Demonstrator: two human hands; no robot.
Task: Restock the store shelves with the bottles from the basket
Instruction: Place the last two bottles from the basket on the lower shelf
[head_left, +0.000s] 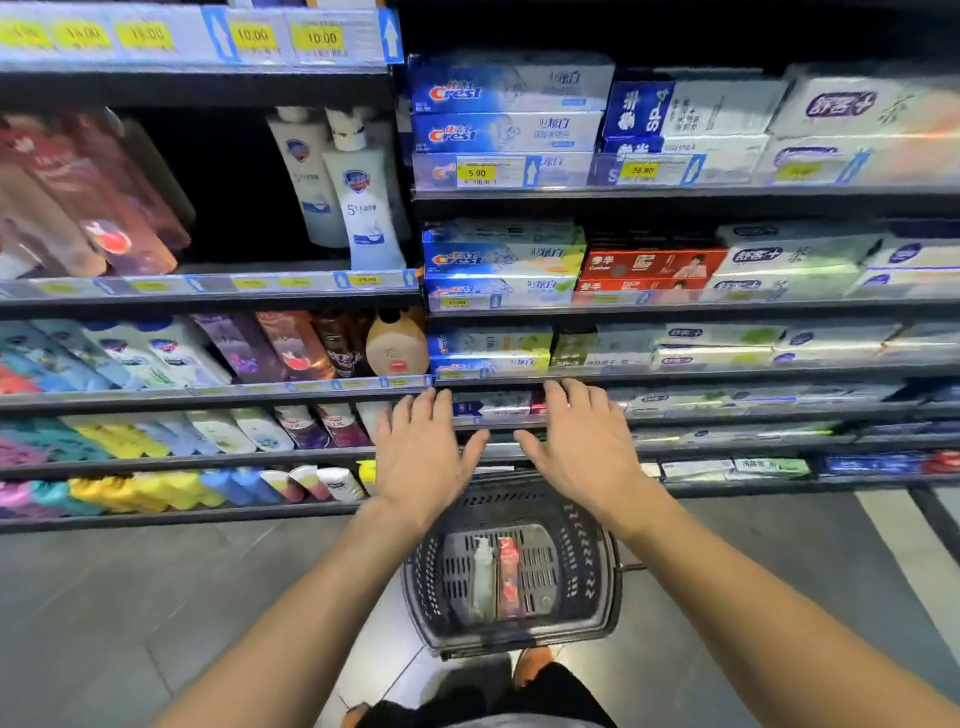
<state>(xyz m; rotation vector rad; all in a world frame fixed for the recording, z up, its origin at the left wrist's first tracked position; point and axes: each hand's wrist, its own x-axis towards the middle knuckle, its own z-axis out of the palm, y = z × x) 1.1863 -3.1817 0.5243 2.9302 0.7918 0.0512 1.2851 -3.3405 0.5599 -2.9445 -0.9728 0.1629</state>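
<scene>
Above the basket (589, 564), both hands empty
Left hand (423, 457) and right hand (582, 441) spread flat; white bottle (482, 577) and red bottle (509, 579) below them.

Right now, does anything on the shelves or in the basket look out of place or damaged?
Nothing spilled or damaged. One dark gap sits between the pink bottles and the white bottles, left shelf.

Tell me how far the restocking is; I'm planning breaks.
Done: the basket is nearly empty. In hand: nothing; the left hand and right hand are open above it. Left: a pale bottle and a red bottle lie inside, and the shelf shows a gap.
</scene>
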